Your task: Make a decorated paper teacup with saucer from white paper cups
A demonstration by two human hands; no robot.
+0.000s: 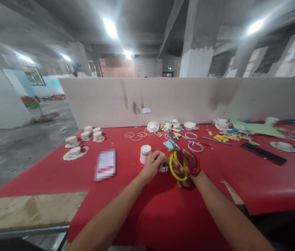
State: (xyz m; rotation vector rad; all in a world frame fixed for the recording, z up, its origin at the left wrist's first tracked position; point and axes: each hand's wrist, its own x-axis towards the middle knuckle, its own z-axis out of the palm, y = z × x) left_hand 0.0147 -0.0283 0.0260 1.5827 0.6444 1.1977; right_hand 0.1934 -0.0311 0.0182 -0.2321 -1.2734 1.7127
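My left hand (154,163) is closed in a pinch beside an upside-down white paper cup (145,150). What its fingertips hold, if anything, I cannot make out. My right hand (184,162) grips a pair of scissors (173,142) with one yellow and one red handle. The metal blades point up and away from me. Just under the hands sits a dark thing with a white label (164,169), partly hidden by the fingers. A brown object (185,183) shows below the right hand; its kind is unclear.
Several white cups on frilled saucers (75,152) stand at the left, near a blurred white packet (105,165). White cord (134,136), rings (195,146), green paper (257,128) and a black phone (264,153) lie on the red table cover (126,188). A pale partition (105,101) rises behind.
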